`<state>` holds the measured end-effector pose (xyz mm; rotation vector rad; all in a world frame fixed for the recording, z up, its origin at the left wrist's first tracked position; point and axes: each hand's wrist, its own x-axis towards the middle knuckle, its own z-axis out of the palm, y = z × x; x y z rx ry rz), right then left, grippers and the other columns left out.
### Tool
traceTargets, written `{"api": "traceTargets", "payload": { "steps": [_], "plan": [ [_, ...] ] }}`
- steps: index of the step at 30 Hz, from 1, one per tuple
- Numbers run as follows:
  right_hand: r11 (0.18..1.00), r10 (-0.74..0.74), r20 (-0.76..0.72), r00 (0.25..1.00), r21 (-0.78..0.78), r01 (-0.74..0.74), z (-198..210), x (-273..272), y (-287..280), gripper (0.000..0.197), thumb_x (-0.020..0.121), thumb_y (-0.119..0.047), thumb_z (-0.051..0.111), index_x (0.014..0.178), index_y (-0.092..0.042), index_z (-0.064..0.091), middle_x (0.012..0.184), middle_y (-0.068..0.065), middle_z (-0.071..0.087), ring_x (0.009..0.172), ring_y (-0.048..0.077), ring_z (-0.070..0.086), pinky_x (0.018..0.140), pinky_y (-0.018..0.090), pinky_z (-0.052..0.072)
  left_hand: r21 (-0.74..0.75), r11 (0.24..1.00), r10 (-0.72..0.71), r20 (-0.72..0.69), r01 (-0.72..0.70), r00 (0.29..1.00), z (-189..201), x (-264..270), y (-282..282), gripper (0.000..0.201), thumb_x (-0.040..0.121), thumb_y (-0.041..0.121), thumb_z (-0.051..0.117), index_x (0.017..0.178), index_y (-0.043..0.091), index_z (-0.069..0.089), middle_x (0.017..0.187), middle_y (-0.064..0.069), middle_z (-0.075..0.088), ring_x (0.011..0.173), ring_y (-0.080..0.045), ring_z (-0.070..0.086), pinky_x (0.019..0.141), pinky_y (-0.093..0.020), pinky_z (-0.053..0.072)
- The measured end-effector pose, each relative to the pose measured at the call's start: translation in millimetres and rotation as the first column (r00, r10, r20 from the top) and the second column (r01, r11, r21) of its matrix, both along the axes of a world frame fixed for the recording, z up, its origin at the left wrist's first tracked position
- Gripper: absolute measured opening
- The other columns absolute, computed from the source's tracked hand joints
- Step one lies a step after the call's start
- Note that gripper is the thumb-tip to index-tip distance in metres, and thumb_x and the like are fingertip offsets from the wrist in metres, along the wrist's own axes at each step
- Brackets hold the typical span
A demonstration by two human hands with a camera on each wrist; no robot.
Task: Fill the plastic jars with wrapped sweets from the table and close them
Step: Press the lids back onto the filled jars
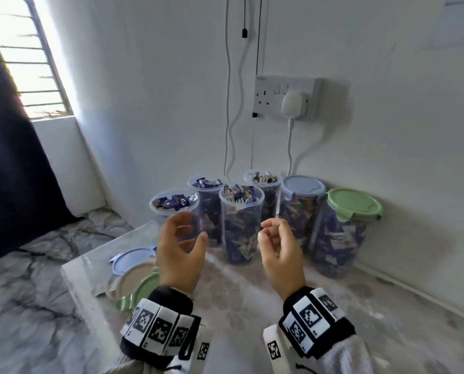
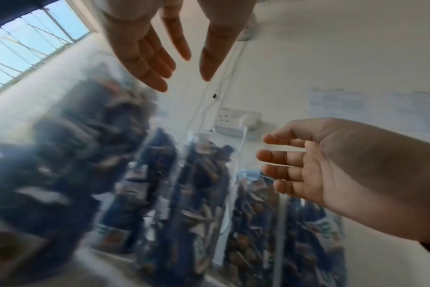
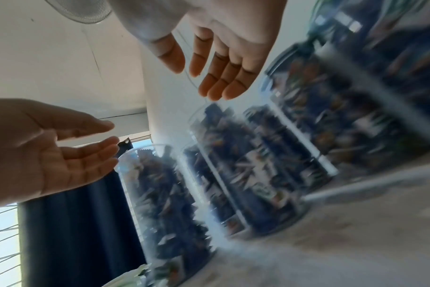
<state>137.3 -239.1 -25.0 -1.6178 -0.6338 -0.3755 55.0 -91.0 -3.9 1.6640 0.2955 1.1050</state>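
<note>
Six clear plastic jars of wrapped sweets stand against the wall. Several are open: the front middle jar (image 1: 241,225), the left jar (image 1: 171,209) and two behind (image 1: 206,195) (image 1: 263,190). One jar carries a blue lid (image 1: 302,186), another a green lid (image 1: 353,203). My left hand (image 1: 191,228) hovers in front of the left jar, fingers loosely curled, holding nothing. My right hand (image 1: 268,233) hovers empty just right of the front middle jar. The wrist views show the left hand (image 2: 184,77) and the right hand (image 3: 194,81) with relaxed fingers and nothing in them.
Loose lids lie on the table's left part: a blue one (image 1: 129,260), a beige one (image 1: 133,279) and a green one (image 1: 141,290). The table edge (image 1: 71,282) drops to a marbled floor. A wall socket (image 1: 284,98) with cables hangs above the jars.
</note>
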Motion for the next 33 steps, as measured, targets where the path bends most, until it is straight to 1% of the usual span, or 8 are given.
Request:
{"api": "traceTargets", "payload": {
  "steps": [5,8,12,16,19,24,30,33],
  "plan": [
    [0.989,0.144,-0.083,0.986,-0.005,-0.145,7.1,-12.3,82.5,0.021,0.087,-0.033,0.051,0.107,-0.04,0.048,0.09,-0.006,0.06,0.076,0.0,0.055,0.068,0.01,0.044,-0.012,0.998,0.067,-0.152,-0.069,0.986,-2.2,-15.6,80.1,0.055,0.077,0.014,0.073,0.121,0.03,0.044,0.129,-0.006,0.045,0.11,-0.019,0.048,0.087,-0.039,0.047],
    [0.982,0.188,-0.133,0.973,0.002,-0.189,4.9,-9.3,120.4,0.037,0.083,-0.052,0.047,0.119,-0.049,0.04,0.123,-0.004,0.054,0.109,0.006,0.054,0.093,0.019,0.045,-0.05,0.995,-0.099,-0.219,0.09,0.971,2.8,-11.5,109.4,0.058,0.08,0.024,0.071,0.125,0.04,0.038,0.139,-0.007,0.039,0.115,-0.019,0.044,0.086,-0.036,0.043],
    [0.976,0.219,-0.167,0.961,0.034,-0.216,-2.4,-5.1,150.0,0.047,0.08,-0.065,0.043,0.126,-0.054,0.039,0.139,-0.016,0.042,0.131,0.009,0.041,0.111,0.039,0.035,-0.132,0.932,-0.363,-0.319,0.339,0.875,2.7,0.6,136.0,0.072,0.06,0.072,0.062,0.122,0.057,0.03,0.142,-0.004,0.038,0.127,-0.025,0.045,0.102,-0.045,0.042],
    [0.977,0.214,-0.188,0.959,0.067,-0.204,-7.3,-3.1,160.0,0.042,0.086,-0.058,0.048,0.127,-0.051,0.041,0.135,-0.022,0.046,0.126,0.002,0.046,0.106,0.039,0.042,-0.184,0.844,-0.537,-0.297,0.505,0.79,-1.0,14.8,150.8,0.042,0.091,0.026,0.053,0.123,0.046,0.034,0.13,-0.007,0.055,0.099,-0.003,0.061,0.079,-0.021,0.055],
    [0.978,0.201,-0.174,0.964,0.085,-0.189,-4.7,-5.1,159.6,0.033,0.091,-0.047,0.052,0.123,-0.048,0.044,0.122,-0.03,0.049,0.115,-0.012,0.048,0.099,0.028,0.044,-0.209,0.814,-0.58,-0.235,0.542,0.78,-2.1,19.2,156.5,0.041,0.09,0.014,0.05,0.118,0.042,0.041,0.117,-0.004,0.062,0.09,-0.004,0.067,0.074,-0.021,0.056],
    [0.984,0.168,-0.167,0.972,0.088,-0.155,-2.3,-15.3,149.9,0.041,0.09,-0.041,0.053,0.13,-0.034,0.046,0.118,-0.02,0.06,0.112,0.002,0.057,0.097,0.029,0.048,-0.191,0.773,-0.633,-0.175,0.605,0.754,4.1,15.3,154.1,0.041,0.079,0.019,0.058,0.114,0.037,0.046,0.103,0.003,0.068,0.088,-0.006,0.069,0.069,-0.023,0.057],
    [0.993,0.101,-0.124,0.987,0.069,-0.093,20.7,-42.9,111.2,0.042,0.089,-0.039,0.053,0.129,-0.028,0.046,0.108,-0.023,0.065,0.097,0.004,0.065,0.086,0.024,0.051,-0.142,0.72,-0.694,-0.155,0.679,0.703,18.2,5.8,133.9,0.063,0.058,0.062,0.075,0.114,0.046,0.051,0.106,0.001,0.071,0.093,-0.011,0.069,0.073,-0.026,0.057],
    [0.995,0.093,-0.147,0.985,0.061,-0.085,31.7,-59.6,82.9,0.048,0.084,-0.046,0.056,0.128,-0.03,0.047,0.119,-0.006,0.064,0.104,0.015,0.065,0.088,0.031,0.053,-0.169,0.651,-0.759,-0.112,0.74,0.642,21.6,0.1,113.9,0.055,0.066,0.041,0.075,0.115,0.036,0.052,0.1,0.003,0.073,0.085,-0.008,0.069,0.064,-0.018,0.053]
  ]
}}
